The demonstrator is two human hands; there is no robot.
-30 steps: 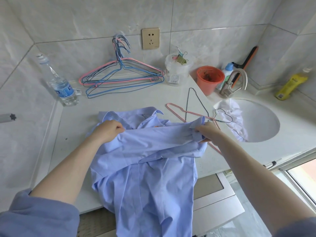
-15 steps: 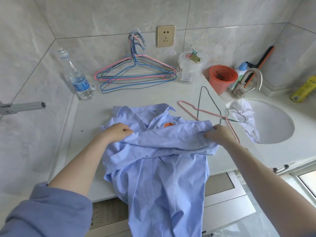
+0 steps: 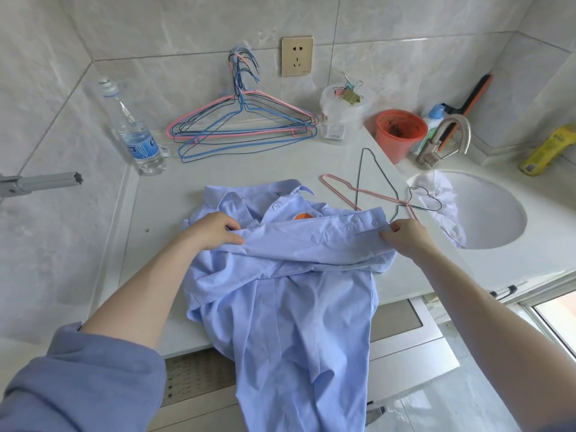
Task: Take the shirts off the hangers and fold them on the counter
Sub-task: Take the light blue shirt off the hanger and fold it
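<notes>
A light blue shirt (image 3: 290,307) lies collar-up on the white counter (image 3: 255,168), its lower half hanging over the front edge. One sleeve is stretched sideways across the chest. My left hand (image 3: 215,229) pinches that sleeve at its left end. My right hand (image 3: 405,236) grips the cuff end at the right. Beside the right hand, a pink wire hanger (image 3: 352,190) and a dark wire hanger (image 3: 374,173) lie loose on the counter. A pile of several wire hangers (image 3: 243,126) leans against the back wall.
A water bottle (image 3: 137,135) stands at the back left. A clear tub with clips (image 3: 343,113), an orange cup (image 3: 400,132) and a faucet (image 3: 445,138) stand at the back right. White cloth (image 3: 442,207) hangs into the sink (image 3: 498,213). A yellow bottle (image 3: 548,148) lies far right.
The sleeve held between both hands has been laid lower and flatter across the shirt's chest. The view has shifted, so everything sits further right and lower in frame.
</notes>
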